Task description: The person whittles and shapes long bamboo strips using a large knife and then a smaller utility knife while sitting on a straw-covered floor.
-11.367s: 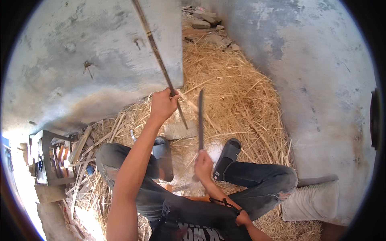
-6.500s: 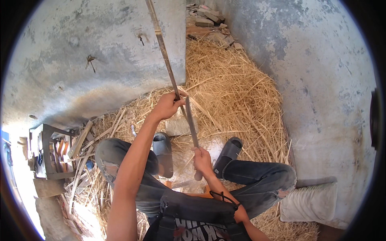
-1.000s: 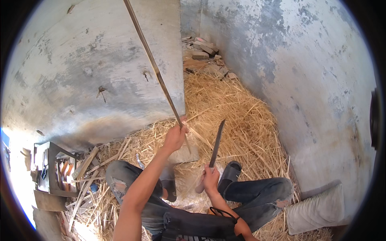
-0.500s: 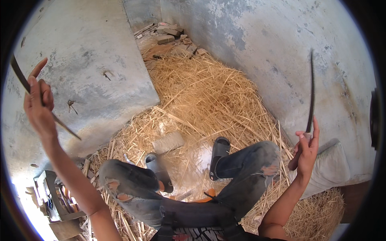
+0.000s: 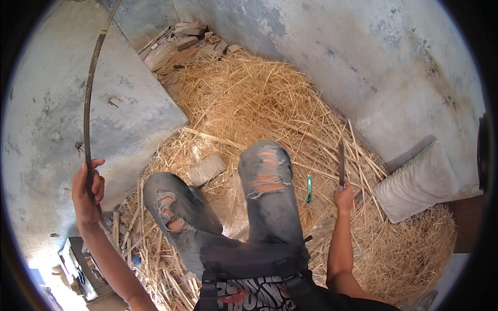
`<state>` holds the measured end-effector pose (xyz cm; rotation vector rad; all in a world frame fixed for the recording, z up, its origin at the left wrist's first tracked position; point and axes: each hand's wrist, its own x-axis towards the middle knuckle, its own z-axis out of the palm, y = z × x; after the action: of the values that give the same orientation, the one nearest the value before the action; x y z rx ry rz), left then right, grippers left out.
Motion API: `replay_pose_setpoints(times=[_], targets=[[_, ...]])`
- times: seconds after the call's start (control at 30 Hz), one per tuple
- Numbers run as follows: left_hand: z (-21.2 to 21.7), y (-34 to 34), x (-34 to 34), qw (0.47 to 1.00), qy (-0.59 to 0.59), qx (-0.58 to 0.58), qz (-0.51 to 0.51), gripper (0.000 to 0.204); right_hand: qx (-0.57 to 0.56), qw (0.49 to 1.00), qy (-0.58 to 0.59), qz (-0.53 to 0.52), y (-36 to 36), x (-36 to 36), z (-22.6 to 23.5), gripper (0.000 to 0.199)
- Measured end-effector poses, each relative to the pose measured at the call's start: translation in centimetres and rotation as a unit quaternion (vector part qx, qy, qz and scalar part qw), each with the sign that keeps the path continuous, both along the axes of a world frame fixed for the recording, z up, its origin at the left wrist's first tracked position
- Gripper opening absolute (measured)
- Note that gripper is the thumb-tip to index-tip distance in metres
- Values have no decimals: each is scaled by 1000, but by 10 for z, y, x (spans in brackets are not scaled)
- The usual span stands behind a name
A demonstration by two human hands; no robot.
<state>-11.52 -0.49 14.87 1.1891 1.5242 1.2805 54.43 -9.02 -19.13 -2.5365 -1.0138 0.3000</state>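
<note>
My left hand (image 5: pixel 87 196) is wrapped around a long, thin, slightly bent bamboo stick (image 5: pixel 89 98), dark along most of its length and paler at the top. It stands nearly upright against the grey wall, with its lower end passing behind my wrist. On the right, my right hand (image 5: pixel 343 198) grips a knife with a long, narrow, dark blade (image 5: pixel 342 160). The blade points away from me over the straw, and the handle is mostly hidden in my fist. A small green object (image 5: pixel 309 189) lies on the straw between my right knee and that hand.
Loose straw (image 5: pixel 249 88) covers much of the floor. A stone block (image 5: pixel 207 169) lies beyond my left knee, and a stuffed pale sack (image 5: pixel 417 181) leans by the right wall (image 5: pixel 373 78). Broken bricks (image 5: pixel 189 39) fill the far corner; a wooden crate (image 5: pixel 83 269) sits lower left.
The bamboo stick has swung from a slant to nearly upright as my left hand moved lower. My right hand has come inward and down with the knife. My knees have shifted, hiding the sandals.
</note>
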Motion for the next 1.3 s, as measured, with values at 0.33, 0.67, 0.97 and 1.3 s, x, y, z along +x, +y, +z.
replay_pose_setpoints(times=[0.33,0.67,0.97,1.3], targets=[[-41,26,86,988,-129,-19,-82,22,-65,987,75,128,-25,-39,-137,47],[-51,35,131,953,-190,-64,-225,25,-75,994,30,-71,9,-82,-179,50],[-43,74,130,912,-240,-18,-333,29,158,904,302,-260,37,-58,-137,51],[-63,94,125,893,-232,4,-386,33,430,750,491,105,213,-170,193,39]])
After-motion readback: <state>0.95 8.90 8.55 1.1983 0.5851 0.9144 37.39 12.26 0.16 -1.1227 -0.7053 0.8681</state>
